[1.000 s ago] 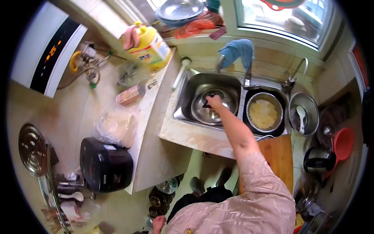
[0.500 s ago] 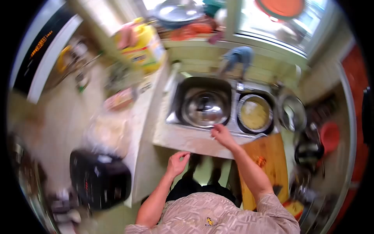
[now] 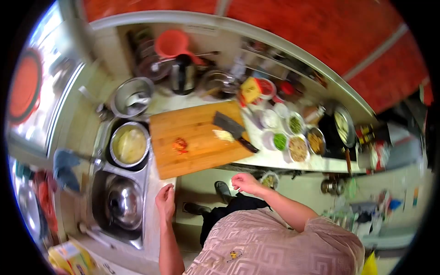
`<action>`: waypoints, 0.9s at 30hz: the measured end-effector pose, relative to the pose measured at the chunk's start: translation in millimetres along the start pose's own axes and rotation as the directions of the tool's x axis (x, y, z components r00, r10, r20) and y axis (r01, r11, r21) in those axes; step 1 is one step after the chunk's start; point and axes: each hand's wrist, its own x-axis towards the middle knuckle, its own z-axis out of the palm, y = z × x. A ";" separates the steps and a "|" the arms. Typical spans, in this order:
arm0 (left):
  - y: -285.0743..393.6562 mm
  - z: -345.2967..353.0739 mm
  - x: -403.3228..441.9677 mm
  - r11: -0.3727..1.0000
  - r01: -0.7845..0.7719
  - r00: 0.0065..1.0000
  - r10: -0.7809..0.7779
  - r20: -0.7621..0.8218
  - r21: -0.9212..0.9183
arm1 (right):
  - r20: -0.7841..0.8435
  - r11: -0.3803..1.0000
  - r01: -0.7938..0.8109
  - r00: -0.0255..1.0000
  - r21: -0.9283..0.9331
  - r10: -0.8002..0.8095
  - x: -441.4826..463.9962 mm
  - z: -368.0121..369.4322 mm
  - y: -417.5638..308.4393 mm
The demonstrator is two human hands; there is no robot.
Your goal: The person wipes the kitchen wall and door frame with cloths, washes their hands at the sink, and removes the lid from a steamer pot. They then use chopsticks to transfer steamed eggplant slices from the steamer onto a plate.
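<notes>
My left hand [image 3: 165, 201] hovers at the counter edge between the sink and the cutting board, its fingers curled together with nothing seen in them. In front of my body, beyond the board's near edge, my right hand [image 3: 248, 184] is in the air, empty, with loosely bent fingers apart. The wooden cutting board [image 3: 197, 126] lies ahead of both hands. On it are a small pile of chopped red pieces [image 3: 180, 145], a heap of pale minced bits [image 3: 223, 135] and a cleaver [image 3: 229, 125] with a black handle.
At left, the sink holds a metal basin [image 3: 123, 204] and a pot of yellowish liquid [image 3: 129, 144]. Small bowls include chopped greens [image 3: 279, 141] and minced food [image 3: 298, 149]. A frying pan [image 3: 343, 126] sits on the stove. An electric kettle [image 3: 183, 75] stands behind the board.
My view has turned right, from the sink toward the cutting board and stove. My right hand has moved away from the sink's front edge; both hands stay empty.
</notes>
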 end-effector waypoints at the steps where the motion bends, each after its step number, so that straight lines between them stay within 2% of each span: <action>1: 7.7 13.2 -3.8 0.999 0.034 0.999 -0.034 0.025 0.000 | -0.016 1.000 -0.002 1.000 -0.027 0.001 -7.7 -10.3 19.0; 4: 8.9 53.6 -14.6 0.997 0.067 0.991 -0.070 0.115 0.026 | -0.121 0.995 0.043 0.991 -0.093 -0.054 -31.8 -42.5 59.9; 7: 17.0 99.2 -22.3 0.992 0.009 0.985 -0.031 0.172 0.125 | -0.171 0.999 0.018 0.985 0.052 -0.009 -40.6 -84.6 93.9; 8: 17.9 115.7 -23.7 0.987 -0.003 0.984 -0.026 0.177 0.159 | -0.146 0.999 0.014 0.989 0.041 -0.007 -41.0 -99.7 104.5; 11: 28.1 180.1 1.7 0.980 -0.113 0.988 0.095 0.118 0.161 | -0.079 1.000 0.007 0.997 -0.023 -0.009 -41.5 -154.9 133.9; 14: 51.7 237.4 41.2 0.980 -0.096 0.995 0.095 0.013 0.173 | -0.035 0.996 -0.005 0.999 -0.085 0.002 -41.5 -208.0 164.7; 16: 64.1 272.0 78.0 0.963 -0.055 0.998 0.058 0.004 -0.263 | -0.032 0.998 -0.016 0.999 -0.069 0.014 -46.0 -237.6 180.0; 18: 59.1 286.7 130.5 0.935 0.098 0.994 -0.108 -0.010 -0.340 | -0.056 0.997 -0.005 0.998 -0.078 0.001 -51.7 -263.2 189.4; 20: 77.6 308.3 170.6 0.859 0.185 0.961 -0.261 -0.095 -0.477 | -0.106 0.999 -0.013 0.994 -0.042 0.008 -57.2 -279.9 191.7; 23: 92.8 325.1 229.1 0.745 0.229 0.929 -0.360 -0.088 -0.626 | -0.200 0.995 -0.052 0.977 0.084 0.068 -68.9 -283.1 194.3; 26: 35.2 309.4 334.2 0.597 0.466 0.867 -0.456 0.201 -0.653 | -0.298 0.981 -0.072 0.946 0.182 0.125 -90.1 -270.0 202.8; 27: 62.1 320.2 325.8 0.631 0.439 0.873 -0.469 0.136 -0.639 | -0.327 0.976 -0.066 0.936 0.209 0.133 -99.4 -262.8 206.0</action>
